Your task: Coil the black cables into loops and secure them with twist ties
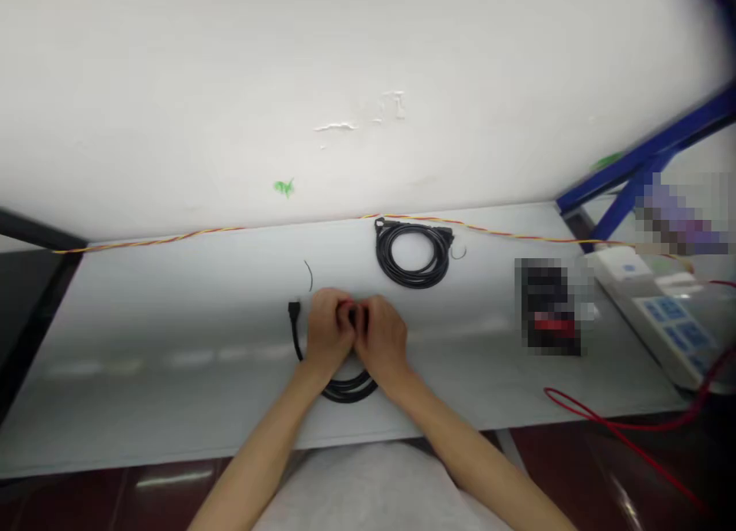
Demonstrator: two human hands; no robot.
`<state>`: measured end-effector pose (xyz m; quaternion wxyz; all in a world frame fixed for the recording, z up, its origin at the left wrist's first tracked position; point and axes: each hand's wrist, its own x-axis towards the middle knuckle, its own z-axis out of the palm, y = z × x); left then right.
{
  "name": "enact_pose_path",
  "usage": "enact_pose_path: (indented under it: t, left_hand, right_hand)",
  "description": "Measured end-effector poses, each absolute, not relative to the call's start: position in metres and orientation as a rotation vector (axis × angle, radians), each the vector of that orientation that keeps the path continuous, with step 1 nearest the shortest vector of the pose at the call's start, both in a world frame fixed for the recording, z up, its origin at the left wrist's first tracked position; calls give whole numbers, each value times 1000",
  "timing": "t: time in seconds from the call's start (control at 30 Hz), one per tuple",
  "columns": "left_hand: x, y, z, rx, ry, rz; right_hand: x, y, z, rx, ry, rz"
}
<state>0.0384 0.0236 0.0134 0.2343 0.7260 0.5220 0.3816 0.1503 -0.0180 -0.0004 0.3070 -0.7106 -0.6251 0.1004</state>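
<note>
My left hand (pixel 330 330) and my right hand (pixel 380 339) meet knuckle to knuckle above the worktop. Both are closed, thumbs and fingers bunched around the upper part of a coiled black cable (pixel 348 395). The lower loops of this coil show beneath my wrists. Its plug end (pixel 294 310) sticks out to the left of my left hand. Exactly what the fingertips pinch is hidden. Just beyond my left hand lies a short, thin black tie (pixel 310 276). A second black cable coil (pixel 414 280) rests farther back, right of my hands.
The grey worktop (pixel 172 408) runs along a white wall. A twisted red-yellow wire (pixel 155 242) follows its back edge. At right are a blurred-out dark object (pixel 549 286), a white device (pixel 667 316), a red cable (pixel 609 422) and a blue frame (pixel 644 152).
</note>
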Motion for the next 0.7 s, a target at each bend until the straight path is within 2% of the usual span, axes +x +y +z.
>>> enact_pose_path:
  t: [0.33, 0.7]
  left_hand:
    - [33, 20, 23, 2079, 1251, 1165]
    - [24, 19, 34, 2078, 1184, 915]
  right_hand:
    - [150, -15, 2, -1893, -1428, 399]
    - [151, -13, 6, -1915, -1374, 458]
